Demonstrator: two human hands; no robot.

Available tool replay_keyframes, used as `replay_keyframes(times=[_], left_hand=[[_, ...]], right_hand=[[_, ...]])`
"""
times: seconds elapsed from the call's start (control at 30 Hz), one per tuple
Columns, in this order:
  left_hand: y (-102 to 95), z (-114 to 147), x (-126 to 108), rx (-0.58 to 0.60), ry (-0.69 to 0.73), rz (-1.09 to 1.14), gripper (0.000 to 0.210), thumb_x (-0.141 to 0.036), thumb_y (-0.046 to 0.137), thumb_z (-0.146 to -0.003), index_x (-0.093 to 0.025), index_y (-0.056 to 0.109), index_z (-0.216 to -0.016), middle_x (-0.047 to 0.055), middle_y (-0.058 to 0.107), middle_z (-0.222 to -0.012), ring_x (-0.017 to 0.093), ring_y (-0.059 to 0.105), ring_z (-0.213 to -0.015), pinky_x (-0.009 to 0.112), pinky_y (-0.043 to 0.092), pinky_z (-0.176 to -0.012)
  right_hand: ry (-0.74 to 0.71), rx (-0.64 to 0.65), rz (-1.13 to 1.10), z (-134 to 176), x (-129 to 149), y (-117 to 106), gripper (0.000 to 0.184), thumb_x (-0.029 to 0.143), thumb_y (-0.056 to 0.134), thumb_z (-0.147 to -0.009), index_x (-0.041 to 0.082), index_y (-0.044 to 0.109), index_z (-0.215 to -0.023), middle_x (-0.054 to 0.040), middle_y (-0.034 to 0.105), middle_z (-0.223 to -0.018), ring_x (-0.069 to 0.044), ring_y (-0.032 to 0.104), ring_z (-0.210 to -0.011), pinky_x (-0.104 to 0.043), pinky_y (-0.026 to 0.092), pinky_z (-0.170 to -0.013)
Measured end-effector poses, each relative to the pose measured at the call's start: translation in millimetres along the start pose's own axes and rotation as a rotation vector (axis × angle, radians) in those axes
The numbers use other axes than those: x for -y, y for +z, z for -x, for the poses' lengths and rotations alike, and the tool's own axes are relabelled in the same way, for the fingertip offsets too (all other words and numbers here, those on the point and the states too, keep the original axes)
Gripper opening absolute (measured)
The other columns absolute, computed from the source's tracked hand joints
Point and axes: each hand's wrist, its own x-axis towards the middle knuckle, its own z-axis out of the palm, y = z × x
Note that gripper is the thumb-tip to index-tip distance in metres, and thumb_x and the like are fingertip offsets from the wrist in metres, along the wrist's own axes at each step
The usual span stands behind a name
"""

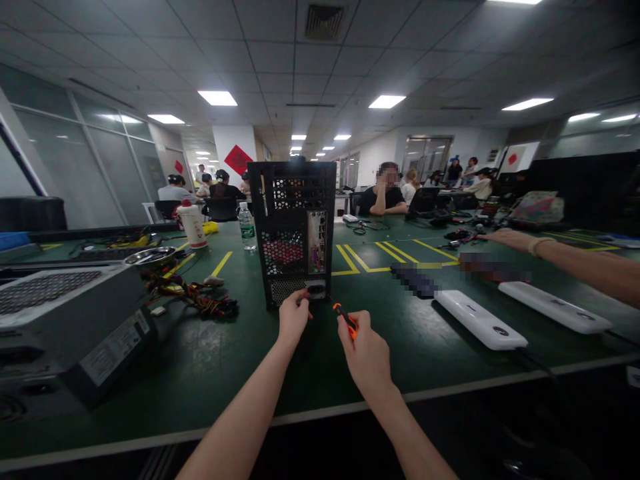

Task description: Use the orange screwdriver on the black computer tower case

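Note:
A black computer case (295, 217) stands upright on the green table with its rear panel facing me. At its foot sits a power supply (287, 292) with a dark socket. My left hand (294, 319) is at this lower part, its fingers curled in by the socket; whatever they may pinch is hidden. Wrapped in my right hand (367, 350) is a screwdriver (346, 320) with an orange and black handle. Its thin shaft points up and left at the lower right corner of the case, but I cannot tell whether the tip touches a screw.
Bundled cables (197, 293) and a grey metal unit (75, 333) lie left. A water bottle (247, 228) and a white tumbler (191, 225) stand behind. White power strips (480, 320) lie right, where another person's arm (565, 250) reaches in. A person (384, 193) sits opposite.

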Motion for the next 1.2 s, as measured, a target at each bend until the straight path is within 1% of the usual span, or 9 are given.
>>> replay_keyframes(times=[0.07, 0.17, 0.23, 0.33, 0.47, 0.63, 0.77, 1.0, 1.2], left_hand=[[0.0, -0.1, -0.1, 0.002, 0.009, 0.003, 0.033, -0.013, 0.041, -0.071, -0.013, 0.056, -0.101, 0.009, 0.059, -0.102, 0.004, 0.048, -0.040, 0.018, 0.038, -0.044], [-0.1, 0.5, -1.2, 0.001, 0.025, 0.001, 0.032, -0.012, 0.040, -0.072, -0.013, 0.057, -0.099, 0.009, 0.061, -0.099, 0.004, 0.048, -0.040, 0.018, 0.038, -0.044], [-0.2, 1.3, -2.4, -0.008, 0.018, -0.008, 0.031, -0.012, 0.041, -0.071, -0.013, 0.058, -0.097, 0.009, 0.062, -0.096, 0.004, 0.048, -0.040, 0.017, 0.037, -0.044], [-0.4, 2.2, -3.8, -0.019, 0.004, -0.008, 0.032, -0.012, 0.041, -0.071, -0.013, 0.058, -0.098, 0.009, 0.061, -0.097, 0.004, 0.048, -0.040, 0.017, 0.037, -0.043], [-0.7, 2.3, -4.2, -0.004, 0.011, 0.005, 0.032, -0.013, 0.041, -0.072, -0.013, 0.057, -0.099, 0.009, 0.060, -0.100, 0.004, 0.048, -0.040, 0.017, 0.038, -0.043], [-0.2, 1.8, -3.0, -0.007, 0.004, 0.006, 0.032, -0.013, 0.041, -0.072, -0.013, 0.057, -0.099, 0.009, 0.061, -0.098, 0.004, 0.049, -0.040, 0.018, 0.038, -0.043], [0.5, 1.4, -1.3, -0.001, 0.011, 0.002, 0.032, -0.014, 0.040, -0.072, -0.013, 0.056, -0.100, 0.009, 0.062, -0.095, 0.005, 0.050, -0.041, 0.018, 0.038, -0.043], [0.4, 0.1, 0.9, 0.022, 0.009, 0.035, 0.035, -0.016, 0.039, -0.072, -0.011, 0.054, -0.103, 0.010, 0.061, -0.094, 0.006, 0.051, -0.041, 0.018, 0.037, -0.040], [1.1, -0.5, 1.5, 0.030, -0.003, 0.073, 0.035, -0.019, 0.040, -0.072, -0.010, 0.054, -0.103, 0.011, 0.061, -0.093, 0.005, 0.050, -0.041, 0.017, 0.035, -0.038]], right_hand=[[-0.003, -0.003, 0.017, -0.2, 0.9, -0.8, 0.022, 0.037, 0.032, -0.083, 0.018, 0.042, -0.087, 0.0004, 0.054, -0.063, -0.014, 0.055, -0.050, -0.023, 0.035, -0.044], [-0.074, -0.063, -0.028, -0.8, 3.2, 1.3, 0.022, 0.034, 0.036, -0.081, 0.017, 0.040, -0.095, -0.0057, 0.053, -0.084, -0.016, 0.056, -0.067, -0.025, 0.041, -0.053], [-0.131, -0.094, -0.065, -1.2, 4.6, 3.6, 0.022, 0.029, 0.038, -0.079, 0.016, 0.039, -0.097, -0.0084, 0.050, -0.092, -0.017, 0.055, -0.076, -0.026, 0.044, -0.058], [-0.166, -0.087, -0.090, -1.9, 4.9, 4.9, 0.020, 0.026, 0.035, -0.081, 0.016, 0.040, -0.096, -0.0075, 0.049, -0.088, -0.017, 0.055, -0.076, -0.026, 0.044, -0.057], [-0.126, -0.071, -0.099, -2.1, 3.0, 1.9, 0.020, 0.030, 0.030, -0.084, 0.018, 0.043, -0.093, -0.0055, 0.050, -0.086, -0.015, 0.055, -0.073, -0.025, 0.044, -0.056], [-0.106, -0.050, -0.088, -0.8, 2.7, 2.0, 0.019, 0.032, 0.037, -0.081, 0.019, 0.044, -0.093, -0.0048, 0.049, -0.089, -0.014, 0.055, -0.072, -0.024, 0.044, -0.056], [-0.113, -0.034, -0.103, -0.2, 2.4, 3.8, 0.017, 0.026, 0.039, -0.080, 0.018, 0.043, -0.094, -0.0051, 0.049, -0.091, -0.015, 0.054, -0.076, -0.026, 0.045, -0.059], [-0.118, 0.012, -0.134, 0.1, 1.3, 1.2, 0.020, 0.030, 0.035, -0.083, 0.019, 0.043, -0.098, -0.0044, 0.051, -0.091, -0.015, 0.054, -0.079, -0.028, 0.045, -0.066], [-0.159, -0.035, -0.111, 0.1, 4.1, 4.3, 0.018, 0.022, 0.040, -0.078, 0.018, 0.045, -0.095, -0.0054, 0.048, -0.094, -0.016, 0.053, -0.081, -0.028, 0.045, -0.065]])
